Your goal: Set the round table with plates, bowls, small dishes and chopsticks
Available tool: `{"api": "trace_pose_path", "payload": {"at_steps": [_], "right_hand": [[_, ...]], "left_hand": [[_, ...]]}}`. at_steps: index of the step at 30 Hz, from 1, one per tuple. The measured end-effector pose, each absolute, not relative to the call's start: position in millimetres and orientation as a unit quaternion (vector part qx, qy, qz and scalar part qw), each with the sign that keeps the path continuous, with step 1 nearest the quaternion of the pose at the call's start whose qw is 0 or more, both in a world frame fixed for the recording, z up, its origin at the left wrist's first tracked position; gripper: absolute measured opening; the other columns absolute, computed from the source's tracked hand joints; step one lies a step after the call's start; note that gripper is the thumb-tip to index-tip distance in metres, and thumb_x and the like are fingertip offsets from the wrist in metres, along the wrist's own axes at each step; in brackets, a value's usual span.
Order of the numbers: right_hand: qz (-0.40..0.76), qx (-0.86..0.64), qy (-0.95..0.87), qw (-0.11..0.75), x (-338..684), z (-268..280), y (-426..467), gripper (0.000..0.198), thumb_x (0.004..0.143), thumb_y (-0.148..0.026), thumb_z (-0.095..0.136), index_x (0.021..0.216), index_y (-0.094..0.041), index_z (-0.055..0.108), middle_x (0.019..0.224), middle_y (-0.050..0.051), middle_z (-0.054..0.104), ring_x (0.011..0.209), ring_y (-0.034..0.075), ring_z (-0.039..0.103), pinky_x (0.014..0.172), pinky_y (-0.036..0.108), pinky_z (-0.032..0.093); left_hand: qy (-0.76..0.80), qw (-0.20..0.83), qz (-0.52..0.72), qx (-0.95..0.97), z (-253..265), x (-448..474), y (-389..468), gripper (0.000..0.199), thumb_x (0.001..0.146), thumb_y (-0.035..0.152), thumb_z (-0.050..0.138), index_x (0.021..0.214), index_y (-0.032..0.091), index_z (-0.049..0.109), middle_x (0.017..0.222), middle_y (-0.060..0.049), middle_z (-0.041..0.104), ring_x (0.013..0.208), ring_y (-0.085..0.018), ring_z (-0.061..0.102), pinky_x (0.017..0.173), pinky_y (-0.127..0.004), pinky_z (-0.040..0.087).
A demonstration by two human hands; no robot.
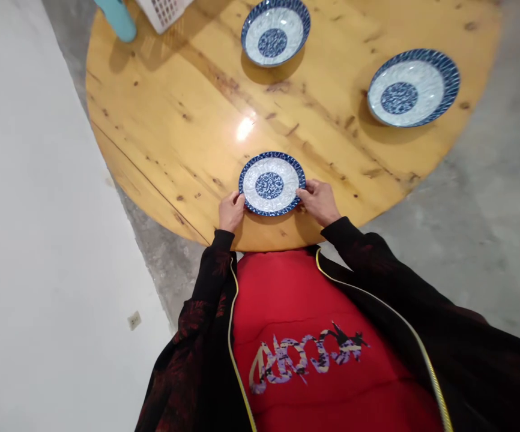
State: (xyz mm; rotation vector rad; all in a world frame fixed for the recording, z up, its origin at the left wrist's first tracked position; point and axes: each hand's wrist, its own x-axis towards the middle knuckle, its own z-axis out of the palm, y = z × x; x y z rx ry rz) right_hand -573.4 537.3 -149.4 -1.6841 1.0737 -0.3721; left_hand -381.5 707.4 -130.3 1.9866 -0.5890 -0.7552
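Note:
A blue-and-white patterned plate (271,183) lies flat on the round wooden table (188,132), near its front edge. My left hand (231,211) grips the plate's left rim. My right hand (318,201) grips its right rim. Both arms wear black sleeves, and a red top fills the lower part of the view.
Two more blue-and-white plates rest on the table, one at the back middle (275,31) and one at the right (413,87). A white basket (163,12) and a teal object (116,19) sit at the back left. A white wall (30,240) stands left, grey concrete floor (489,198) right.

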Motion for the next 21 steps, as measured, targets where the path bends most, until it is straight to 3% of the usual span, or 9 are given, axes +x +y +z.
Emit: {"api": "trace_pose_path", "payload": {"at_steps": [14, 21], "right_hand": [[-0.122, -0.726, 0.46, 0.497, -559, -122, 542, 0.007, 0.077, -0.026, 0.058, 0.073, -0.021, 0.059, 0.068, 0.003, 0.06, 0.071, 0.021, 0.056, 0.064, 0.029, 0.045], [-0.129, -0.728, 0.46, 0.491, -555, -116, 542, 0.008, 0.077, -0.028, 0.061, 0.074, -0.021, 0.06, 0.064, 0.003, 0.06, 0.07, 0.021, 0.056, 0.063, 0.029, 0.046]], "left_hand": [[-0.204, 0.475, -0.344, 0.784, -120, -375, 712, 0.024, 0.087, 0.038, 0.054, 0.071, 0.02, 0.057, 0.065, 0.003, 0.054, 0.064, -0.013, 0.055, 0.065, -0.022, 0.05], [-0.185, 0.485, -0.364, 0.773, -119, -371, 713, 0.021, 0.086, 0.036, 0.055, 0.076, 0.019, 0.063, 0.069, 0.002, 0.059, 0.065, -0.013, 0.058, 0.065, -0.022, 0.052]]}}
